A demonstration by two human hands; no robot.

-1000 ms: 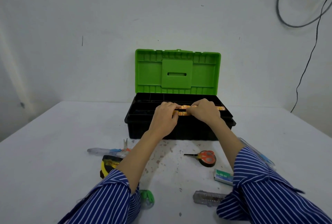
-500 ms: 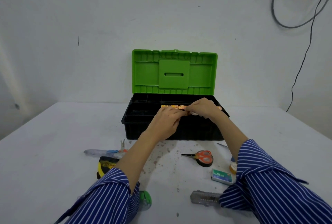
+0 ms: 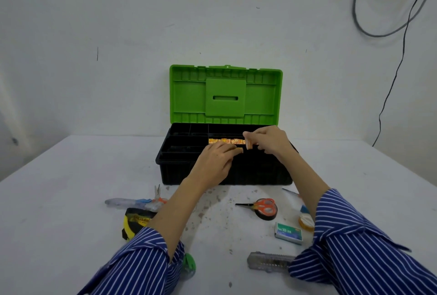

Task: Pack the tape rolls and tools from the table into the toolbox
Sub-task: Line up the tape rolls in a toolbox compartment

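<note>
Toolbox of black plastic with raised green lid [image 3: 225, 96] is sitting mid-table; both hands are working over its tray. Right hand [image 3: 269, 140] is pinching a small orange piece [image 3: 248, 145]; left hand [image 3: 216, 164] is curling on another, hard to identify. Sleeves are hiding parts of one yellow-black tape measure [image 3: 134, 221] and one clear stapler [image 3: 268, 261]. One pair of orange scissors [image 3: 262, 207] is lying on a black tape roll.

The open toolbox [image 3: 224, 171] stands at the back of the table [image 3: 71, 200], with its lid [image 3: 225, 94] upright behind it. In front lie the scissors [image 3: 262, 207] on a tape roll [image 3: 268, 216]; the staple box [image 3: 289, 233] is to their right, and the pliers [image 3: 157, 194] far left.
</note>
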